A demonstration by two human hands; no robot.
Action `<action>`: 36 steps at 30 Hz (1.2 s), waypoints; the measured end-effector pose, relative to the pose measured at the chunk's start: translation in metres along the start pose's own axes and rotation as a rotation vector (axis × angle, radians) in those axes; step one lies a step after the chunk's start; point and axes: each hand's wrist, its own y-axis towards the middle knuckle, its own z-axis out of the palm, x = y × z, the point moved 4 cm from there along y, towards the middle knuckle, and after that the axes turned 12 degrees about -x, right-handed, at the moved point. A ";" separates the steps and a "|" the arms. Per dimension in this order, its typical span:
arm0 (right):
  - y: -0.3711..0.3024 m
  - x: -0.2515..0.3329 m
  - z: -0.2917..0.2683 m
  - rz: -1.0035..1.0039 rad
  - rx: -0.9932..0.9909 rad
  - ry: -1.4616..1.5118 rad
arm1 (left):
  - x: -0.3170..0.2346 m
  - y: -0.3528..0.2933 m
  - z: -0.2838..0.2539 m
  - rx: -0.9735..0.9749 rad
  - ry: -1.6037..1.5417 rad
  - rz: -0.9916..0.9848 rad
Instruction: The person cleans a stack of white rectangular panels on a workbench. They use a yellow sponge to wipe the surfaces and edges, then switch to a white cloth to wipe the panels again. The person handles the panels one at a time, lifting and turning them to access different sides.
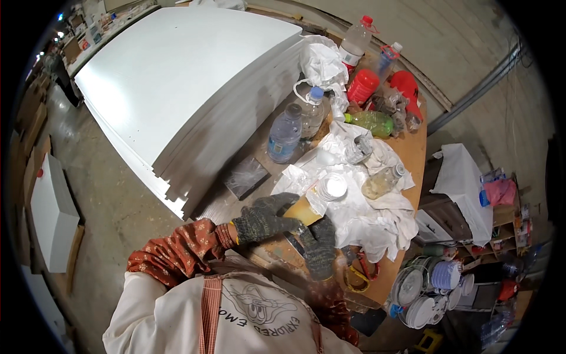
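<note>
Both my hands wear dark grey knit gloves and meet over the near part of the wooden table. My left hand (262, 219) is closed about the side of a yellow bottle-like thing (303, 210) with a pale upper end; its exact kind is unclear. Against its lower end, my right hand (320, 249) is closed too, with its fingers partly hidden. Just beyond stands a white-topped jar (333, 186) on crumpled white cloths (377, 221). A dark flat strip (293, 243) lies beneath the hands. Yellow-handled scissors (355, 279) rest beside my right hand.
A tall stack of white panels (194, 76) rises at the left, near a dark square block (246, 177). Several bottles stand farther back, including a blue-labelled one (284, 137). A green bottle (371, 122) lies near a red cap (405, 91). Buckets (421, 310) crowd the lower right.
</note>
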 end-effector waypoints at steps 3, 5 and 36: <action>-0.005 -0.012 -0.011 0.015 -0.165 0.092 | -0.011 0.004 0.003 0.165 -0.013 0.020; -0.007 -0.018 -0.016 0.106 -0.191 0.343 | 0.003 0.014 0.000 0.231 0.022 0.163; -0.057 -0.029 -0.039 -0.010 -0.457 0.075 | -0.114 0.099 0.018 -0.525 0.296 0.943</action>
